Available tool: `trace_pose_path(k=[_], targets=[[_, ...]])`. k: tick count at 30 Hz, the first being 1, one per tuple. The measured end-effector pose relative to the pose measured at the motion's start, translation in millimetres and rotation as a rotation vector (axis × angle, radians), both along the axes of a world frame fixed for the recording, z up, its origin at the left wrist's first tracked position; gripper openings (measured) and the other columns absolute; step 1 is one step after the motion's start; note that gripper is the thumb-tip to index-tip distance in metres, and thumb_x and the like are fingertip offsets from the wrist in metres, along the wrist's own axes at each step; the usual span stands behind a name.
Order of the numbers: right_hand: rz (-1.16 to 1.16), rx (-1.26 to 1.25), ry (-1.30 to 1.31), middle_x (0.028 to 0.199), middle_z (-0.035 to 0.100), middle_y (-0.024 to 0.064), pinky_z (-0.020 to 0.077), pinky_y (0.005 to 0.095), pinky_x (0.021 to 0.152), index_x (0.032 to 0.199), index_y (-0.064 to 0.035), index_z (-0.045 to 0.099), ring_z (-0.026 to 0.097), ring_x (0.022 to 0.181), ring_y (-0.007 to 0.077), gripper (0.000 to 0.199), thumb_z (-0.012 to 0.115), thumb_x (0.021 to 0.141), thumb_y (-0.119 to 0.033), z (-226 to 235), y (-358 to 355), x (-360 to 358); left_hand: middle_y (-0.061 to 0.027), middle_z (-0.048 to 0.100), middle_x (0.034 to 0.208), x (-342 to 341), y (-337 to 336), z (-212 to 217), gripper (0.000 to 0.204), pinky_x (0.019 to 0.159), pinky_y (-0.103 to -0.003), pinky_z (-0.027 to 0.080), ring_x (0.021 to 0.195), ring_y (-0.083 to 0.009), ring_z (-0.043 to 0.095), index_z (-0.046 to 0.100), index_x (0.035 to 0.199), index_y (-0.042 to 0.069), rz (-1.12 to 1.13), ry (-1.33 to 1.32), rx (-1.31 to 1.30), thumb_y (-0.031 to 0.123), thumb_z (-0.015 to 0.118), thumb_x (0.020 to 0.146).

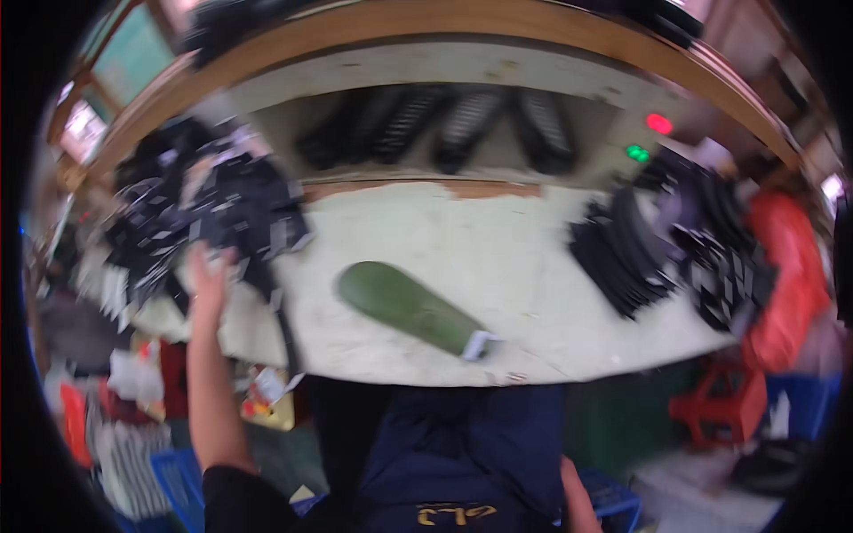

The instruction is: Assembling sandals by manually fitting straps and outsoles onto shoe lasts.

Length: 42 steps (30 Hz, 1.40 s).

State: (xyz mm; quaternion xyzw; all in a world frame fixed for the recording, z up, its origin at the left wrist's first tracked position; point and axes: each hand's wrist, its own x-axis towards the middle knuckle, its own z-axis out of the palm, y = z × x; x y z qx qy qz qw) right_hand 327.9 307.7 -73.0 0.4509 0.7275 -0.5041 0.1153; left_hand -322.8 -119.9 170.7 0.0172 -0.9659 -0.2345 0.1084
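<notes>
At the left of the table, my left hand [211,268] reaches to the near side of a pile of black fabric shoe uppers [240,209] with white tags. Its fingers are blurred but look stretched out and apart, with nothing seen between them. A green shoe last [404,306] lies slantwise on the pale worktable [551,311], its white-covered narrow end toward me. Only a strip of my right hand [579,502] shows at the lower edge, beside my dark blue apron [466,453]; its fingers are hidden.
Several black shoes [466,129] stand in the recess behind the table, under a wooden shelf edge [498,19]. Stacked black curved pieces [617,253] lie at the right, near a red plastic bag [775,280]. A red stool [721,404] stands below right. Red and green lights [658,123] glow.
</notes>
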Motion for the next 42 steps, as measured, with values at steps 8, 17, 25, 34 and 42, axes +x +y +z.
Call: trace_pose_path(k=[8, 17, 25, 34, 42], targets=[[0.236, 0.508, 0.406, 0.092, 0.068, 0.0143, 0.0528, 0.0410, 0.082, 0.098, -0.0002, 0.068, 0.067, 0.089, 0.0321, 0.020, 0.070, 0.085, -0.015, 260.3, 83.8, -148.4, -0.0198, 0.059, 0.127, 125.4, 46.6, 13.0, 0.036, 0.113, -0.050, 0.034, 0.127, -0.0381, 0.052, 0.060, 0.121, 0.000, -0.613, 0.630, -0.047, 0.005, 0.061, 0.085], [0.243, 1.105, 0.230, 0.126, 0.060, 0.0218, 0.0446, 0.0435, 0.101, 0.136, -0.0040, 0.054, 0.057, 0.119, 0.0392, 0.069, 0.067, 0.088, -0.053, 268.3, 224.9, -360.6, -0.0017, 0.064, 0.092, 263.4, 119.1, -41.7, 0.025, 0.080, -0.042, 0.053, 0.092, -0.0271, 0.064, 0.073, 0.085, 0.014, -1.177, 0.311, 0.234, 0.006, 0.078, 0.062], [0.391, 0.862, 0.010, 0.130, 0.058, 0.0242, 0.0459, 0.0484, 0.100, 0.141, -0.0060, 0.052, 0.056, 0.121, 0.0428, 0.073, 0.062, 0.090, -0.058, 247.5, 189.0, -360.4, -0.0014, 0.067, 0.092, 298.7, 84.3, -79.9, 0.020, 0.081, -0.038, 0.055, 0.093, -0.0245, 0.067, 0.074, 0.089, 0.014, -1.164, 0.010, 0.327, 0.010, 0.080, 0.069], [0.457, 1.181, 0.204, 0.125, 0.062, 0.0233, 0.0483, 0.0472, 0.098, 0.134, -0.0050, 0.055, 0.060, 0.114, 0.0422, 0.063, 0.066, 0.090, -0.048, 319.4, 99.3, -481.9, -0.0045, 0.068, 0.093, 287.3, 86.0, -103.4, 0.020, 0.085, -0.037, 0.054, 0.096, -0.0250, 0.066, 0.075, 0.094, 0.011, -1.021, -0.234, 0.452, 0.013, 0.079, 0.075], [0.677, 1.074, 0.279, 0.143, 0.050, 0.0264, 0.0459, 0.0438, 0.106, 0.147, -0.0084, 0.043, 0.054, 0.128, 0.0400, 0.086, 0.077, 0.079, -0.049, 253.6, 52.8, -641.1, -0.0035, 0.067, 0.101, 272.3, 84.7, -93.0, 0.019, 0.087, -0.037, 0.052, 0.100, -0.0238, 0.064, 0.073, 0.101, 0.012, -0.994, -0.320, 0.471, 0.019, 0.074, 0.084]])
